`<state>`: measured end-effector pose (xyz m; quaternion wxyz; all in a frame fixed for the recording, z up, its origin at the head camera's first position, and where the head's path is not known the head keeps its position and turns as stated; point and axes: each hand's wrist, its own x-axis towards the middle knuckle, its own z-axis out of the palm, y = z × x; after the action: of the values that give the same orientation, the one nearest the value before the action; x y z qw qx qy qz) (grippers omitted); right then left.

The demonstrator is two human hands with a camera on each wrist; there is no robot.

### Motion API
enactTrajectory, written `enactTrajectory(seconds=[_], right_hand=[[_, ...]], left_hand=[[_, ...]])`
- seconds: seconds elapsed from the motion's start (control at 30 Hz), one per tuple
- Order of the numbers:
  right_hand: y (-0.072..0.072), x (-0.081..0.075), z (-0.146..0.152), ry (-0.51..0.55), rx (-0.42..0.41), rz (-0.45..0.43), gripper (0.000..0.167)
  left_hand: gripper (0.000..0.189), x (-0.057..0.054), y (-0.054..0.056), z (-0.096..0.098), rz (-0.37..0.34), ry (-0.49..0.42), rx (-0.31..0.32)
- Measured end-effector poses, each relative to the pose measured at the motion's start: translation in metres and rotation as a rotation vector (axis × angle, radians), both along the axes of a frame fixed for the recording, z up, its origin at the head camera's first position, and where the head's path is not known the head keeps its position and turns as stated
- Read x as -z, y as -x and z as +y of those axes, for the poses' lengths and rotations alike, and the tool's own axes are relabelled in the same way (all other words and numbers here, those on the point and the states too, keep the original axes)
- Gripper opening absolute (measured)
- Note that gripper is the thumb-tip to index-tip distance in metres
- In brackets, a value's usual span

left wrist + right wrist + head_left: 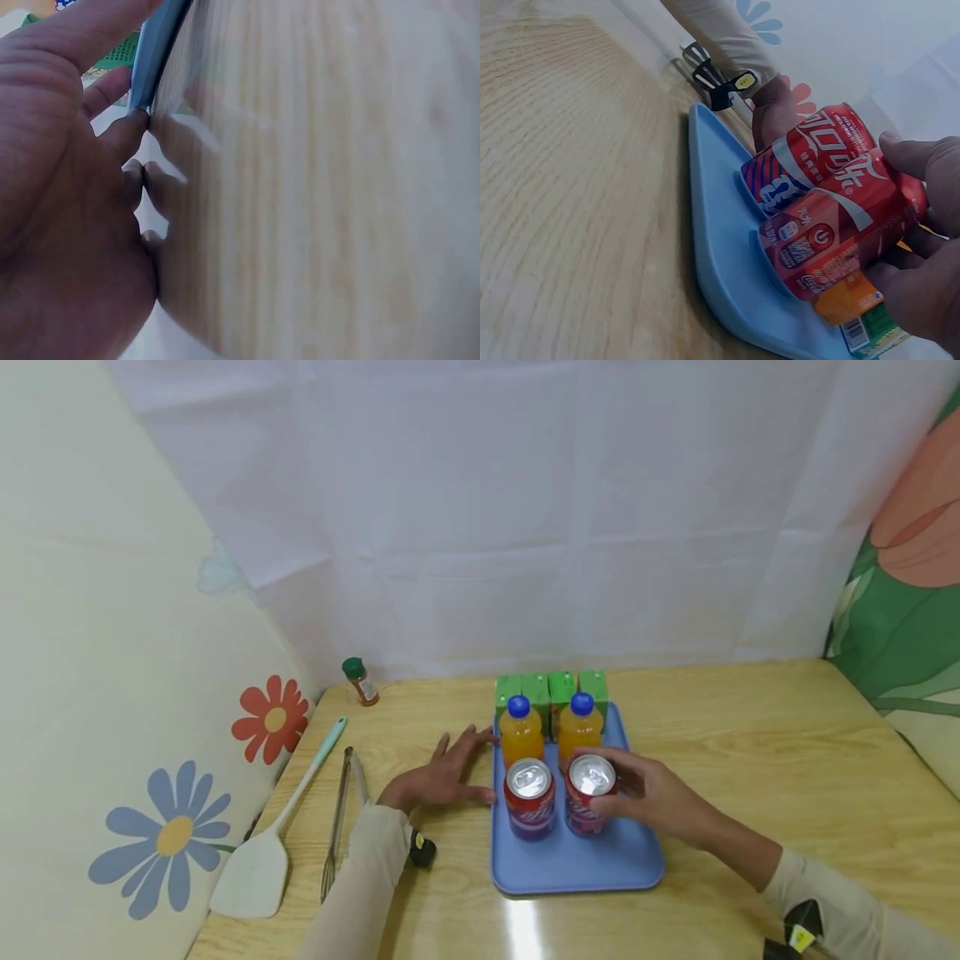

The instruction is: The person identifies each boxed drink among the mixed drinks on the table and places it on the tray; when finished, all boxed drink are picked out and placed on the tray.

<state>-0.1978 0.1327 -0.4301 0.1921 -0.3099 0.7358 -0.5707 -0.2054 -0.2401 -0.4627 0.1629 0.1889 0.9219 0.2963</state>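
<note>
My right hand (663,797) grips a red soda can (583,814) by its upper part, thumb in front and fingers around the far side. In the right wrist view that can (829,232) stands upright on the blue tray (577,870), close beside a second red can (531,817). My left hand (444,777) lies on the tabletop with its fingers spread, thumb and fingertips at the tray's left edge. Two orange juice bottles (521,739) with blue caps stand behind the cans. Behind them is a row of several green drink cartons (535,692), partly hidden by the bottles.
Left of my left arm, metal tongs (341,818) and a white spatula (255,870) with a mint handle lie on the wooden table (750,760). A small green-capped spice jar (363,683) stands at the back left. White cloth (570,527) hangs behind.
</note>
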Motion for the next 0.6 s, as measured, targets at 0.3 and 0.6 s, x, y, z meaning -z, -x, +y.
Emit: enactTrajectory(seconds=[0.3, 0.6], right_hand=[[0.007, -0.025, 0.007, 0.047, -0.066, 0.146, 0.043], [0.050, -0.063, 0.027, -0.037, 0.113, 0.467, 0.030]], left_hand=[[0.089, -0.005, 0.001, -0.004, -0.027, 0.066, -0.007], [0.066, -0.016, 0.002, -0.016, -0.038, 0.013, -0.059]])
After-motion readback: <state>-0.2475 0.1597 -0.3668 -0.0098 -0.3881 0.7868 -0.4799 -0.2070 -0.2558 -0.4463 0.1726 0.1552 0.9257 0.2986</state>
